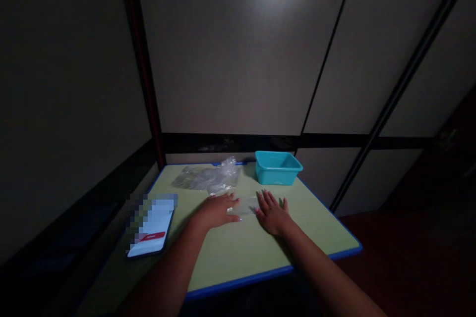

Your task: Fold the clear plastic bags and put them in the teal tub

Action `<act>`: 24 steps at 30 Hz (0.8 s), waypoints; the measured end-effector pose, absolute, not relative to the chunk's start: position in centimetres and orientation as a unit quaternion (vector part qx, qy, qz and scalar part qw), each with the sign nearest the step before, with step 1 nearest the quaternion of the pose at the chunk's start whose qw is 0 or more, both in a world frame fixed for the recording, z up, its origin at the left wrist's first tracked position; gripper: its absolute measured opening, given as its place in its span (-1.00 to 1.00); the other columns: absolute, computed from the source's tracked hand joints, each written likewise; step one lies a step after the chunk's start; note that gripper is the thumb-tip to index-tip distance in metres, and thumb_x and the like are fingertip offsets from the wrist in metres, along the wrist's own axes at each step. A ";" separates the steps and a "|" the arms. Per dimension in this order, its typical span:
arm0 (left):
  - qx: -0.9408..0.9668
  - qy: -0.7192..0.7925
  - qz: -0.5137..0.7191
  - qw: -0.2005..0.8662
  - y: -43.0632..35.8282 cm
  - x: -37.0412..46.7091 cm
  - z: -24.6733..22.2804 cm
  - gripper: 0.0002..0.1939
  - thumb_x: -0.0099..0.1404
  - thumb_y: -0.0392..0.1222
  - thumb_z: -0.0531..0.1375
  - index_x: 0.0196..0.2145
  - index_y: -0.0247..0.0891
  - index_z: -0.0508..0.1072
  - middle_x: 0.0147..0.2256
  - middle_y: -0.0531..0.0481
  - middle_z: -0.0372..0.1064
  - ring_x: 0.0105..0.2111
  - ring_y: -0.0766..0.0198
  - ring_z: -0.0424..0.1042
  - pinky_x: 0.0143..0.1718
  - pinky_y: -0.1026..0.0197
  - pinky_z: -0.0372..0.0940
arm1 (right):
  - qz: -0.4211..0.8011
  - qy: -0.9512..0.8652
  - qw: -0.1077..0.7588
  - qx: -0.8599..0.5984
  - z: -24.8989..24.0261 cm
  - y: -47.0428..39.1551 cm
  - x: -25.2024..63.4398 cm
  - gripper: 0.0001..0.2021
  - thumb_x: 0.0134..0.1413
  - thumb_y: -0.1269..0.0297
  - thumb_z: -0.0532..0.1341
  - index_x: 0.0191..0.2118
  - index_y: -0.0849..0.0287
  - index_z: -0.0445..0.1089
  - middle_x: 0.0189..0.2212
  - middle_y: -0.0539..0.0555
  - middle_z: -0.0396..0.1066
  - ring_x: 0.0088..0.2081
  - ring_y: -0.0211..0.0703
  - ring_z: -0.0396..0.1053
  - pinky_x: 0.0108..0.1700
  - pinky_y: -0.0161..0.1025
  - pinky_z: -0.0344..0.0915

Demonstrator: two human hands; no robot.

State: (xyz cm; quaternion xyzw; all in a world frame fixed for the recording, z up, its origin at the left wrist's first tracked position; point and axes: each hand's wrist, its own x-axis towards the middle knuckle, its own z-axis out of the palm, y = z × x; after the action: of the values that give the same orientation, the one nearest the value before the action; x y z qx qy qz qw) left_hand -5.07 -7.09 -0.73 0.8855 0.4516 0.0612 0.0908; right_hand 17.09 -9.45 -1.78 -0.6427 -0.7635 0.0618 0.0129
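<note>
Clear plastic bag (245, 206) under 2 flat hands, left hand (219, 209), right hand (272, 214).

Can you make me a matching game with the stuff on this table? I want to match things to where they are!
Things:
1. tub
2. phone
3. small clear bag
4. pile of bags

Places:
A. left edge of the table
B. flat under both hands, left hand and right hand
C. far right, turquoise
D. far side, left of the tub

Pairs: 1-C, 2-A, 3-B, 4-D
</note>
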 end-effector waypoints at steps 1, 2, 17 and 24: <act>0.883 0.456 0.065 0.088 -7.1 -5.0 -0.9 -0.31 0.18 0.18 0.13 0.21 -0.07 0.12 0.23 -0.09 -0.03 0.22 0.13 0.00 0.14 0.07 -0.01 | 0.062 -0.764 0.014 -0.642 -1.8 -9.3 17.1 -0.35 0.21 -0.05 -0.31 0.32 0.18 -0.32 0.31 0.17 -0.41 0.31 -0.01 -0.41 0.15 0.30 -0.46; 0.880 0.461 0.066 0.088 -7.2 -5.0 -1.0 -0.28 0.18 0.19 0.12 0.23 -0.07 0.07 0.24 -0.08 -0.08 0.22 0.13 -0.02 0.14 0.06 -0.02 | 0.062 -0.765 0.015 -0.641 -1.9 -9.2 17.1 -0.35 0.21 -0.06 -0.32 0.32 0.17 -0.32 0.31 0.17 -0.42 0.31 -0.01 -0.42 0.16 0.30 -0.47; 0.861 0.503 0.063 0.041 -7.5 -4.8 -0.8 -0.36 0.28 0.16 -0.02 0.23 -0.14 0.05 0.26 -0.10 -0.13 0.25 0.13 -0.13 0.19 -0.03 -0.12 | 0.067 -0.835 0.072 -0.541 0.3 -6.1 16.0 -0.41 0.24 0.00 -0.30 0.31 0.13 -0.25 0.32 0.05 -0.43 0.31 -0.19 -0.44 0.22 0.07 -0.28; 0.825 0.563 0.035 0.034 -7.1 -5.6 -1.2 -0.32 0.28 0.18 -0.06 0.26 -0.12 -0.06 0.28 -0.07 -0.24 0.27 0.08 -0.28 0.18 -0.17 -0.23 | 0.113 -0.842 0.070 -0.522 -1.5 -5.1 17.0 -0.43 0.24 0.04 -0.25 0.31 0.10 -0.25 0.31 0.06 -0.32 0.30 -0.18 -0.35 0.22 0.13 -0.35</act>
State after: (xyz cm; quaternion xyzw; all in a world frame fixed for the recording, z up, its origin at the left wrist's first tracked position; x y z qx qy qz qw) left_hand -5.60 -7.10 -1.18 0.8251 0.5628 0.0347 0.0342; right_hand 16.99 -5.14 -1.45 -0.5220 -0.8425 0.1131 0.0705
